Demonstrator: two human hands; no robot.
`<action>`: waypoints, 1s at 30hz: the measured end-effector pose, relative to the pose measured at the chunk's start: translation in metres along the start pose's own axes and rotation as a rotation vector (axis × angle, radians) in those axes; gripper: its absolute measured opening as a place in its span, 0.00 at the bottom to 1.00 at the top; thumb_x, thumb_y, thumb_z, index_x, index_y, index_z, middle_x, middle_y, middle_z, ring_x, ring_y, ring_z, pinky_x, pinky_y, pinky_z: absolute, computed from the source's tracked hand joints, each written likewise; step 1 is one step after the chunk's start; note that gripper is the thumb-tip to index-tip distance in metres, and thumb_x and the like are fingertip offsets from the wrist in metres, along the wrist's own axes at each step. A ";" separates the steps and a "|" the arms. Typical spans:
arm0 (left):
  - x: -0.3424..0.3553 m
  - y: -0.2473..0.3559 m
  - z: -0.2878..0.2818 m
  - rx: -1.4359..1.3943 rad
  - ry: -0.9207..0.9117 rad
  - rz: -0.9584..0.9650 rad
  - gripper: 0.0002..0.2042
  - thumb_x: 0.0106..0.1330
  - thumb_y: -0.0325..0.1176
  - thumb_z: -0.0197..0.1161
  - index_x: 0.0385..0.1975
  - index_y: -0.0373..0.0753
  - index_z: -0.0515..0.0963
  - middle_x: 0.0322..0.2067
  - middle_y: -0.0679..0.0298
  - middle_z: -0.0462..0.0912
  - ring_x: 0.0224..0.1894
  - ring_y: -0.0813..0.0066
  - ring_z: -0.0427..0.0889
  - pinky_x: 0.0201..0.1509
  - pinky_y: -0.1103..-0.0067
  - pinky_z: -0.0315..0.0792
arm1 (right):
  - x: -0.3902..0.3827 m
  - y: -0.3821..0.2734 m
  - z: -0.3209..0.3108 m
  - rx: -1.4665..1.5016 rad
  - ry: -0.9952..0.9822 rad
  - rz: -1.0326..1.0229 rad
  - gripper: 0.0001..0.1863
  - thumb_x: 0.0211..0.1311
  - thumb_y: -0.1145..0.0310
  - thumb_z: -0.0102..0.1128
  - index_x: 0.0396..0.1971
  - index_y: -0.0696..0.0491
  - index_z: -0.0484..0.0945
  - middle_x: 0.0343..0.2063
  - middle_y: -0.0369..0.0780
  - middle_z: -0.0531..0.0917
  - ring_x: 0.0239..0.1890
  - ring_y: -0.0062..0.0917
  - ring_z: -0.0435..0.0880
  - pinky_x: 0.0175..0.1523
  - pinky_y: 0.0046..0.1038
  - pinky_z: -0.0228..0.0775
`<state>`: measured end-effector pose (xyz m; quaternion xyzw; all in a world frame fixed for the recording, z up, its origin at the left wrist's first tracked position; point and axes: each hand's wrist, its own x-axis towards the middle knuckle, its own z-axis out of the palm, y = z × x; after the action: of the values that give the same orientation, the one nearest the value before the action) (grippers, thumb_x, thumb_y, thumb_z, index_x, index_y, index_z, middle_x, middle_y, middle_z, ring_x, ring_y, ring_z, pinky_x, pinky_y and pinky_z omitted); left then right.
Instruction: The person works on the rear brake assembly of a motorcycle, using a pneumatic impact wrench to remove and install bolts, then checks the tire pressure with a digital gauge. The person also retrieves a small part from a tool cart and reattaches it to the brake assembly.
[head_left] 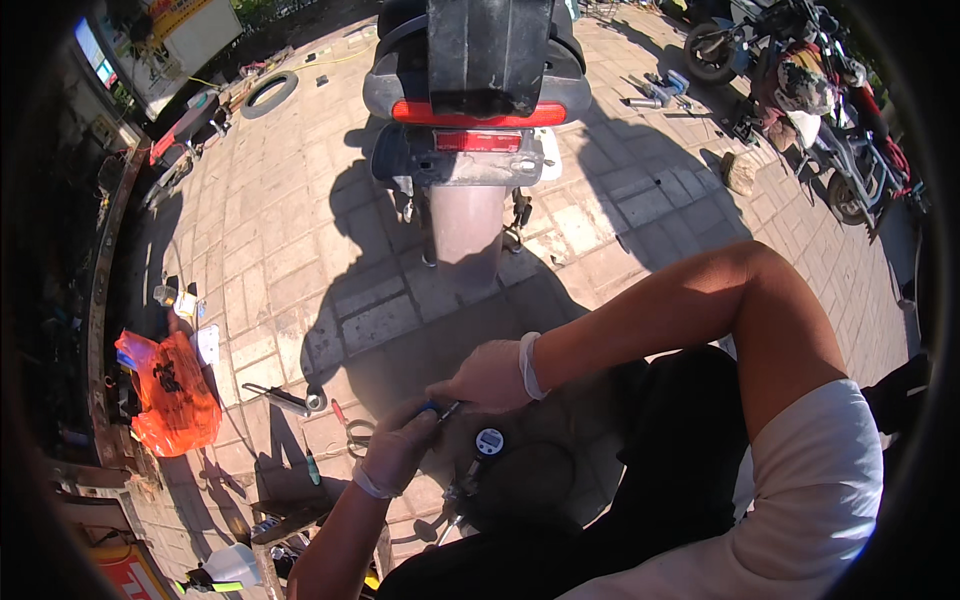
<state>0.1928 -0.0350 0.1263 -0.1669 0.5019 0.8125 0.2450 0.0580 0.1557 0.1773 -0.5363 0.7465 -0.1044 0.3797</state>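
My left hand [393, 450] and my right hand [490, 378], both in thin white gloves, meet in front of me with fingers closed. Between their fingertips is a small blue-and-metal piece [450, 411]; its exact kind is too small to tell, and the fingers cover part of it. Just below the hands, near my knees, sits a round digital gauge [489, 442] with a pale display. Scissors [358, 436] with dark handles lie on the paving to the left of my left hand. A green-handled screwdriver [313, 468] is close by.
A scooter's rear end [470, 150] with a red light stands straight ahead. To the left are an orange plastic bag [178, 395], a metal tool [283, 401] and a tool box [285, 525]. A loose tire [270, 94] lies far left; parked motorbikes [820, 110] stand far right.
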 end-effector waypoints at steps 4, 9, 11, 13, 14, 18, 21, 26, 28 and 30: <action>0.091 -0.014 -0.010 0.315 -0.018 -0.145 0.15 0.65 0.33 0.60 0.49 0.34 0.76 0.38 0.64 0.81 0.37 0.77 0.78 0.43 0.79 0.74 | -0.058 0.100 0.025 0.084 0.236 0.074 0.20 0.61 0.56 0.53 0.50 0.49 0.77 0.40 0.47 0.83 0.47 0.45 0.80 0.52 0.41 0.70; 0.189 -0.083 -0.014 1.149 0.042 -0.093 0.17 0.61 0.37 0.63 0.47 0.34 0.79 0.40 0.60 0.83 0.41 0.72 0.81 0.49 0.77 0.74 | -0.066 0.206 0.083 0.752 0.582 0.367 0.21 0.62 0.57 0.53 0.46 0.57 0.79 0.39 0.49 0.83 0.43 0.40 0.82 0.50 0.36 0.71; 0.215 -0.110 0.002 1.287 0.112 -0.127 0.18 0.60 0.38 0.64 0.47 0.34 0.79 0.40 0.58 0.84 0.42 0.69 0.81 0.51 0.75 0.74 | -0.045 0.222 0.097 1.028 0.663 0.344 0.20 0.63 0.58 0.54 0.45 0.59 0.78 0.37 0.47 0.84 0.40 0.34 0.82 0.48 0.33 0.71; 0.233 -0.122 0.019 1.245 0.183 -0.082 0.18 0.62 0.39 0.63 0.47 0.34 0.79 0.41 0.56 0.84 0.43 0.67 0.81 0.51 0.73 0.73 | -0.023 0.225 0.102 1.232 0.724 0.292 0.20 0.63 0.59 0.55 0.44 0.61 0.78 0.36 0.45 0.84 0.38 0.29 0.82 0.45 0.30 0.72; 0.239 -0.122 0.026 1.220 0.209 -0.035 0.18 0.62 0.39 0.63 0.47 0.34 0.79 0.41 0.55 0.84 0.44 0.66 0.81 0.52 0.72 0.73 | -0.013 0.224 0.100 1.291 0.759 0.249 0.20 0.63 0.59 0.56 0.44 0.62 0.78 0.35 0.45 0.84 0.36 0.26 0.81 0.44 0.29 0.72; 0.250 -0.088 0.041 0.802 0.430 0.544 0.12 0.66 0.34 0.57 0.44 0.35 0.79 0.39 0.56 0.83 0.45 0.61 0.80 0.47 0.69 0.74 | 0.001 0.216 0.081 1.595 0.726 0.127 0.18 0.63 0.62 0.57 0.41 0.64 0.77 0.33 0.44 0.84 0.33 0.23 0.82 0.38 0.25 0.73; 0.251 -0.060 0.051 0.593 0.657 0.473 0.09 0.66 0.30 0.56 0.42 0.32 0.77 0.37 0.57 0.81 0.43 0.62 0.79 0.44 0.69 0.75 | -0.001 0.211 0.069 1.881 0.606 0.067 0.17 0.64 0.64 0.57 0.40 0.65 0.76 0.29 0.44 0.84 0.30 0.21 0.82 0.35 0.23 0.74; 0.257 -0.057 0.065 0.429 0.875 0.587 0.07 0.67 0.26 0.61 0.26 0.36 0.73 0.24 0.70 0.75 0.25 0.84 0.72 0.25 0.86 0.64 | 0.007 0.213 0.065 1.990 0.494 -0.015 0.14 0.65 0.64 0.56 0.37 0.62 0.75 0.27 0.41 0.83 0.28 0.21 0.81 0.33 0.23 0.72; 0.260 -0.060 0.061 0.484 0.918 0.700 0.06 0.66 0.24 0.61 0.27 0.35 0.74 0.24 0.69 0.75 0.24 0.83 0.72 0.23 0.85 0.64 | 0.013 0.215 0.066 1.993 0.463 -0.008 0.13 0.65 0.64 0.55 0.36 0.61 0.75 0.27 0.41 0.83 0.27 0.21 0.80 0.32 0.23 0.71; 0.264 -0.061 0.052 0.510 0.942 0.717 0.04 0.66 0.24 0.62 0.29 0.35 0.75 0.25 0.69 0.75 0.24 0.83 0.72 0.24 0.85 0.65 | 0.018 0.217 0.068 2.020 0.494 -0.047 0.13 0.65 0.64 0.55 0.37 0.60 0.75 0.26 0.40 0.83 0.27 0.21 0.79 0.33 0.23 0.70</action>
<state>0.0081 0.0960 -0.0320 -0.2642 0.7576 0.5390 -0.2563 -0.0548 0.2441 0.0002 0.0535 0.3578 -0.7952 0.4865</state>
